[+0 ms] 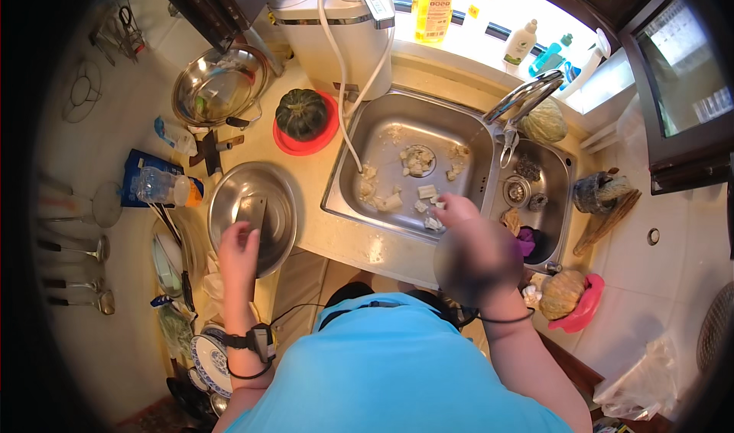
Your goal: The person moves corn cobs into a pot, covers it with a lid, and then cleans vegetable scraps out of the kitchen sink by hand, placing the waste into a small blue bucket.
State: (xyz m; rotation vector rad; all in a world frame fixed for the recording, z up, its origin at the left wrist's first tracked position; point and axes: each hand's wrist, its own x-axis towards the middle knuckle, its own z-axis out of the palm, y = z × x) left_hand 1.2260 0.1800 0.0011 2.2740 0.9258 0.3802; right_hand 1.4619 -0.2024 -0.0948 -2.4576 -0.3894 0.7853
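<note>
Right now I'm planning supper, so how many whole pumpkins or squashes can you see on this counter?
3: a dark green squash on the red plate left of the sink, a pale one behind the tap, and a tan one in the pink dish at right. Others may be hidden.

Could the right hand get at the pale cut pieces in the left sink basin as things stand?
Probably yes. The right hand already hangs over the near rim of the sink basin, right by the pale cut pieces, and nothing lies between them.
</note>
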